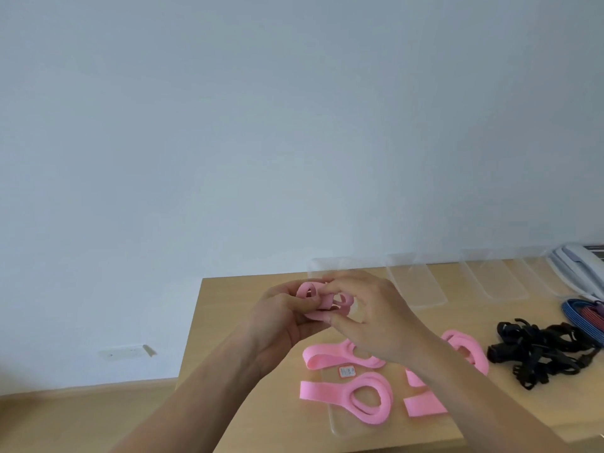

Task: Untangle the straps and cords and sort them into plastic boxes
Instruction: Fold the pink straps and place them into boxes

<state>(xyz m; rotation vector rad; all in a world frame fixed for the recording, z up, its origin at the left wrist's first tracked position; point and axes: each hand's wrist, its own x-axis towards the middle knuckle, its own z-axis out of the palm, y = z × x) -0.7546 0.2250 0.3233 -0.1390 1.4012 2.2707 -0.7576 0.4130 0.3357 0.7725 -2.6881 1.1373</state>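
Both my hands hold a looped pink strap (340, 300) up above the wooden table (222, 315). My left hand (281, 318) grips its left loop, and my right hand (376, 318) pinches its right side with curled fingers. Below them several more pink straps lie on the table: one folded (327, 356), one coiled (371, 400), another at the right (470, 349). A clear plastic box (340, 423) lies under the coiled one. A tangle of black straps (539, 351) sits to the right, with blue and red cords (585, 313) beyond it.
Several clear plastic boxes stand in a row along the table's back edge, one (415, 282) behind my hands and another (496, 276) further right. A white telephone (578, 266) sits at the far right. The table's left edge drops to the floor beside a pale wall.
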